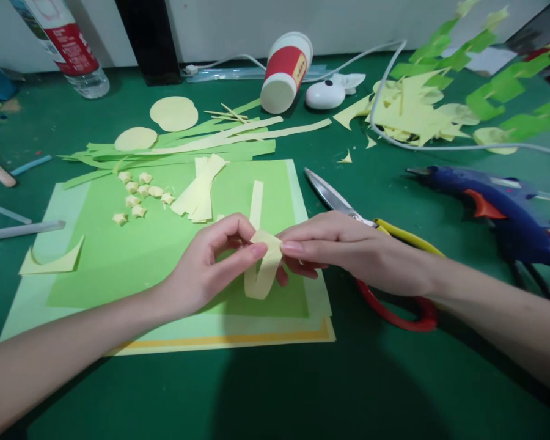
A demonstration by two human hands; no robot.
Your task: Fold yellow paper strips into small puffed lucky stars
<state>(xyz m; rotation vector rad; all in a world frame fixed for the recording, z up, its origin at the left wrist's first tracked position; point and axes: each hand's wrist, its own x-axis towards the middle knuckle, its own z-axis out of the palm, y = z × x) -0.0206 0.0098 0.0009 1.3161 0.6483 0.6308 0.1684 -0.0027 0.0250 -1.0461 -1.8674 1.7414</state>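
A pale yellow paper strip (262, 278) is bent into a loop between my two hands, above stacked green paper sheets (132, 275). My left hand (215, 256) pinches the strip between thumb and forefinger where it crosses itself. From the other side, my right hand (321, 244) grips its edge with the thumb on top and fingers beneath. One straight end (256, 201) of the strip points away from me. Several small folded paper stars (139, 211) and a fanned bunch of yellow strips (204, 189) lie on the sheets to the left.
Scissors (398, 232) with red and yellow handles lie under my right forearm. A blue glue gun (495, 208) rests at the right, near a white cable (385, 79). Behind are a tipped paper cup (286, 73), green strips (252, 148), yellow scraps (407, 110) and a bottle (76, 52).
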